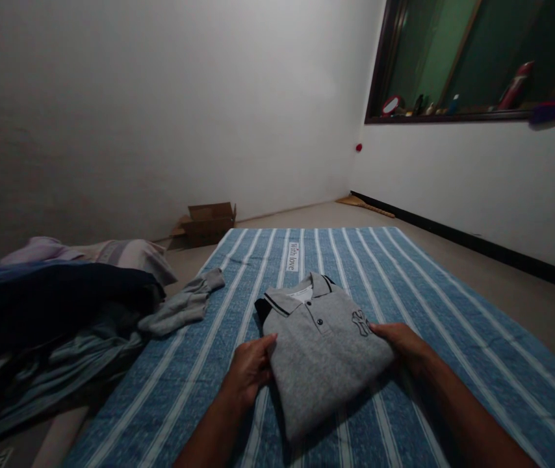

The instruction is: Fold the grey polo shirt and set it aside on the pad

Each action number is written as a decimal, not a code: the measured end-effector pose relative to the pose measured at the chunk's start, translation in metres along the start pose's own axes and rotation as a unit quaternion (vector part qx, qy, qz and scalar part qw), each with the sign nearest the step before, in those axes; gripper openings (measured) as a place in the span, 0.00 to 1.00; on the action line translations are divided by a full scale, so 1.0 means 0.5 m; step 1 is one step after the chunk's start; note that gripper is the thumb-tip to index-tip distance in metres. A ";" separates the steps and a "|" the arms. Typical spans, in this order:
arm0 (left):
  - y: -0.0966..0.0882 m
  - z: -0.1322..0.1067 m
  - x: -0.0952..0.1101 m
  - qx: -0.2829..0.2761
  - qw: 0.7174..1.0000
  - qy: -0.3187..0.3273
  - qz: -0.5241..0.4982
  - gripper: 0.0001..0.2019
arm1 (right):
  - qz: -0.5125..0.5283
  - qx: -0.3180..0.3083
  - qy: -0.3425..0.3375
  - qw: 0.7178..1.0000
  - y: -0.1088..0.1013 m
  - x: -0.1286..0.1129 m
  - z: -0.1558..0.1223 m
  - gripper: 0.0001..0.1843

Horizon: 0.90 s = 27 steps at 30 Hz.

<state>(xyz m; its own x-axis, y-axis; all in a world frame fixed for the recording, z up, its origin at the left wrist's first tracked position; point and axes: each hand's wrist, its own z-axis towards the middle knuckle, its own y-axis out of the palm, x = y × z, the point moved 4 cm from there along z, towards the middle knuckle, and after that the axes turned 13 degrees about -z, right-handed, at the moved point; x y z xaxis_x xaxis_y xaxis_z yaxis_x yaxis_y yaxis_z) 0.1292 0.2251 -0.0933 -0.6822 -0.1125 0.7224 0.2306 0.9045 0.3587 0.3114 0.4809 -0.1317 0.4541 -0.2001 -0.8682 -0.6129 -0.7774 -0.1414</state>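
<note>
A folded grey polo shirt (323, 354) with a collar, dark buttons and a black emblem lies in front of me over a blue-and-white striped cloth (370, 266). My left hand (251, 370) grips its left edge, thumb on top and fingers underneath. On the opposite edge, just beside the emblem, my right hand (407, 348) holds the shirt the same way. The near edge of the shirt looks slightly raised above the cloth. Fingers of both hands are partly hidden beneath the fabric.
Heaped clothes (58, 305) cover the left side, with grey sleeves (187, 309) reaching onto the striped cloth. An open cardboard box (209, 224) sits on the floor by the wall. At upper right, a window ledge (477, 116) carries small items.
</note>
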 end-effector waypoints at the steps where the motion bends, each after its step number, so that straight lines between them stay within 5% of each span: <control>1: 0.009 0.010 -0.001 0.000 1.000 -0.008 -0.005 0.08 | -0.006 -0.009 0.004 1.000 0.005 -0.003 0.004 0.17; 8: 0.023 -0.003 0.016 -0.015 1.000 0.020 -0.006 0.07 | 0.016 -0.040 -0.061 0.997 0.034 -0.019 -0.076 0.18; 12: -0.024 -0.031 0.012 -0.025 0.999 -0.004 0.047 0.08 | 0.046 -0.073 -0.033 0.996 0.068 0.064 -0.149 0.17; 16: -0.059 -0.022 0.012 -0.028 0.994 -0.003 0.101 0.10 | -0.009 -0.091 -0.013 0.996 0.076 0.119 -0.155 0.17; 19: -0.060 -0.004 0.025 0.009 0.991 0.041 0.128 0.10 | -0.102 -0.034 -0.001 0.994 0.050 0.084 -0.119 0.19; 23: -0.044 0.010 0.039 0.052 0.993 0.079 0.077 0.11 | -0.072 -0.022 0.021 0.997 0.050 0.000 -0.060 0.23; 27: -0.028 0.015 0.045 0.033 0.996 0.068 0.045 0.14 | -0.064 -0.028 -0.006 0.998 0.081 -0.058 -0.002 0.14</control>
<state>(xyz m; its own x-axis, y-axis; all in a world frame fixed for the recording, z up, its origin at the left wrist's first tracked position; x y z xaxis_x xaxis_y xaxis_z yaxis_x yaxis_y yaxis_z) 0.1055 0.2132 -0.0867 -0.5590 -0.0807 0.8253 0.2367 0.9383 0.2521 0.2742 0.4548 -0.1118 0.5188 -0.0896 -0.8502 -0.5122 -0.8288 -0.2252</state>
